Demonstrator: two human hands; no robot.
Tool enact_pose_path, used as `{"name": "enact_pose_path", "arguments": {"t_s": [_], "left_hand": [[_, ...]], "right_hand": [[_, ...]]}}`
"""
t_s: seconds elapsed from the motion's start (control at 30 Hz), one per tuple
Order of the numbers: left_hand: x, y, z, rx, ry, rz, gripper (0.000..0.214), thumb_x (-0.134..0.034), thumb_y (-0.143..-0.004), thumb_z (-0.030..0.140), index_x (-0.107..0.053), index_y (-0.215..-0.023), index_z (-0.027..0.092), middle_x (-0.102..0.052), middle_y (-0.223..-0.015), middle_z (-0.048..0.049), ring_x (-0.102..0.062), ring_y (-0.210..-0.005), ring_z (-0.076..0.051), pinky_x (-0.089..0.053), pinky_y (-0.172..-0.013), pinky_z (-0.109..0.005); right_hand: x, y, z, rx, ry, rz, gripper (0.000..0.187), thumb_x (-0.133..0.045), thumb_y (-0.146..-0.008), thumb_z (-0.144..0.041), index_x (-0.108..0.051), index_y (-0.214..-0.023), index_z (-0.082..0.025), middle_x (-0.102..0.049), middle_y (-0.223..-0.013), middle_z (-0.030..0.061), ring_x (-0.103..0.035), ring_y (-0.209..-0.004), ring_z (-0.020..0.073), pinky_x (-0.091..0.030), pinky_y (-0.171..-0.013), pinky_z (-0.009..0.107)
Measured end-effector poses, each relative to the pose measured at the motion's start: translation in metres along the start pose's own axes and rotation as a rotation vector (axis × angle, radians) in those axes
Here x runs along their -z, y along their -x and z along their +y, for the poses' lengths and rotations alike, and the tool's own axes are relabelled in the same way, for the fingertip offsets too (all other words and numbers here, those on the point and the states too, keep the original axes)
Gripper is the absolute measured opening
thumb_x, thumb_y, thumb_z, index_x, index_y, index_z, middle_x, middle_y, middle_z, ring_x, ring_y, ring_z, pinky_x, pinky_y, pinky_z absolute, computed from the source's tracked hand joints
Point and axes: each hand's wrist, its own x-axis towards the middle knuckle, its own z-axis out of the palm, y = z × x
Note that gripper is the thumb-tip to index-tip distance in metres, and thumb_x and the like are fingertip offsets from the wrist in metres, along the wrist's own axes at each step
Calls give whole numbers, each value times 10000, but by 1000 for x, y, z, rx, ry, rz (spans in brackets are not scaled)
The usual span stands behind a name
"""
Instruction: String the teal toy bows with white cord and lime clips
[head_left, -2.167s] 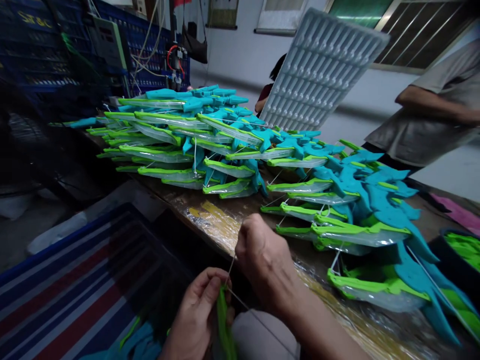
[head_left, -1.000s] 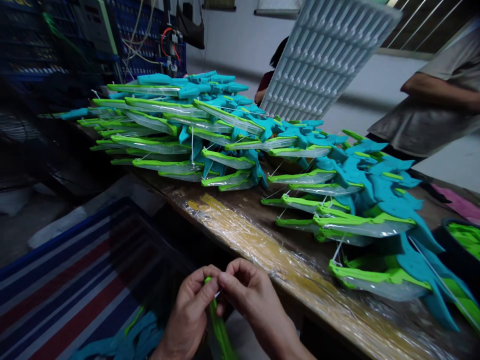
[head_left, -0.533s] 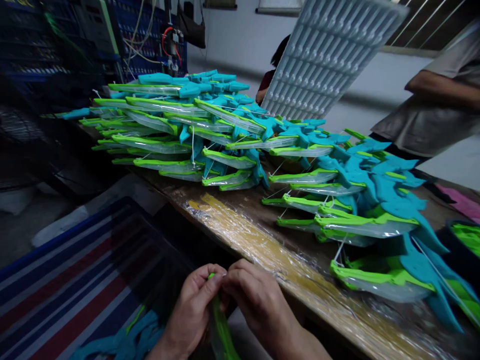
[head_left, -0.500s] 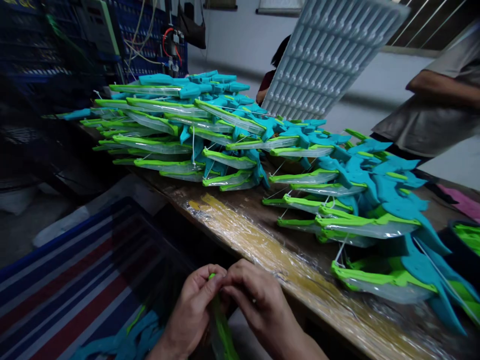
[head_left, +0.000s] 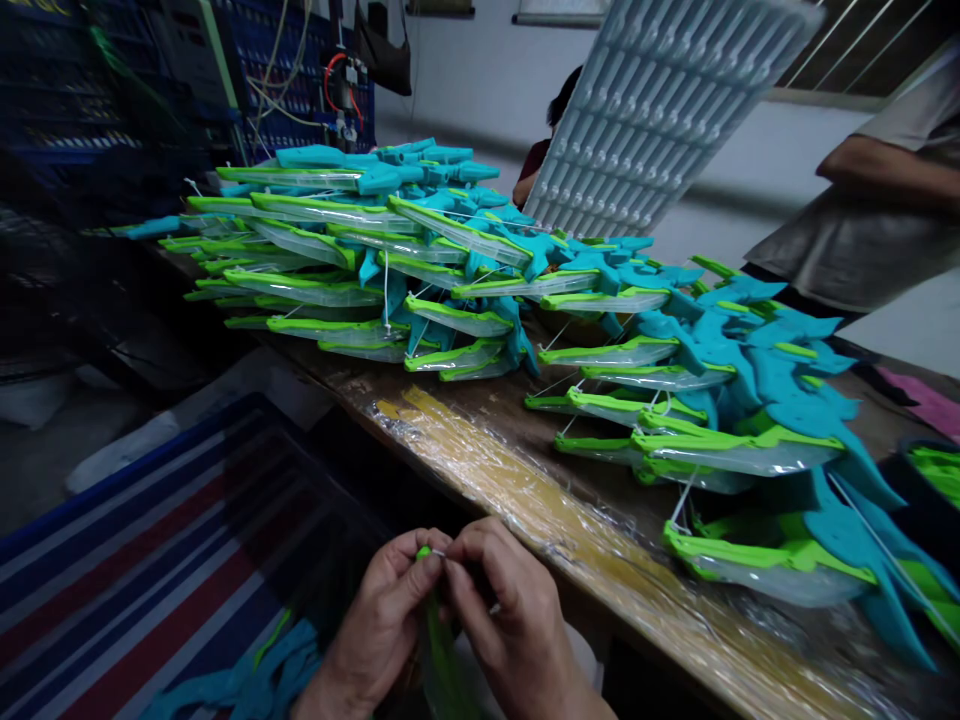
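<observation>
1. Green piece (head_left: 439, 650): in the grip, below the table edge, tip up and body running down below the fingers; lower end cut off by the frame. Clear plastic along its side.
2. Left hand (head_left: 375, 620): grasping the piece near its tip, thumb laid along it. Presumably a steadying hold, leaving the tip exposed beside the other fingertips.
3. Right hand (head_left: 517, 610): thumb and forefinger pinched on a short length of white string (head_left: 438, 553) at the tip. Fingertips nearly meet the left thumb; such closeness likely gives fine control of so thin a strand. Any knot: too small to tell.
4. Table (head_left: 457, 440): beyond the grip, its near edge covered with shiny film, perhaps as protection.
5. Pile of blue-and-green pieces (head_left: 480, 265): farther beyond, on the table. Many green sides face the grip, several trailing string; overlapping probably saves space.
6. Loose blue parts (head_left: 259, 670): left of the grip, low, on striped cloth (head_left: 142, 570); seemingly within easy reach of the left hand.
7. Dark tub (head_left: 904, 500) with green contents: well right of the grip, beside the pile.
</observation>
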Motion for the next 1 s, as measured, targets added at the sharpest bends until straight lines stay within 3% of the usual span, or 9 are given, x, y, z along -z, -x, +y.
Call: {"name": "enact_pose_path", "arguments": {"t_s": [0.17, 0.3, 0.4, 0.6, 0.73, 0.9, 1.0], "left_hand": [[-5, 2, 1, -9, -11, -20, 253, -859, -744, 367, -719, -759, 157, -587, -694, 3, -507, -598, -95, -434, -562, -196], [-7, 2, 2, -11, -21, 2, 257, -858, -736, 359, -710, -770, 152, -581, -691, 4, -509, -600, -101, -417, -530, -193], [-8, 2, 1, -24, -49, 25, 286, -857, -730, 378, -688, -741, 147, -569, -668, 8, -491, -583, -97, -407, -517, -197], [-9, 2, -5, -70, -149, 94, 351, -832, -746, 456, -657, -713, 153, -574, -622, 14, -480, -532, -90, -386, -485, -194], [-7, 2, -7, -81, -215, 118, 364, -802, -773, 488, -656, -726, 158, -576, -596, 15, -483, -523, -92, -386, -485, -192], [-8, 3, 2, -25, -235, 7, 377, -799, -775, 492, -653, -701, 153, -561, -594, 12, -478, -522, -92, -395, -488, -194], [-10, 3, 9, 5, -233, -48, 376, -815, -762, 479, -649, -688, 150, -564, -583, 13, -488, -514, -90, -399, -493, -191]], "right_hand": [[0, 5, -3, -27, -36, -5, 144, -492, -951, -104, -574, -889, -205, -583, -762, 0, -593, -653, 122, -472, -591, 214], [1, 5, -7, -300, -166, -15, 30, -577, -945, -207, -598, -927, -196, -633, -747, -6, -635, -586, 120, -503, -548, 202], [4, 5, -10, -455, -313, -103, 162, -577, -965, -272, -584, -826, -189, -635, -691, -2, -650, -552, 129, -508, -528, 206], [8, 6, -10, -188, -147, -89, 151, -519, -961, -150, -605, -846, -196, -593, -759, 1, -606, -647, 108, -479, -600, 190], [11, 6, -12, -162, -114, -84, 166, -517, -966, -122, -607, -852, -203, -583, -769, -1, -603, -662, 107, -482, -609, 185], [10, 4, -12, -127, -142, -30, 159, -498, -960, -99, -589, -888, -208, -612, -928, 41, -645, -813, 132, -518, -666, 198], [10, 4, -10, -90, -153, -48, 163, -481, -955, -86, -577, -910, -209, -611, -906, 32, -639, -787, 128, -519, -684, 211]]}}
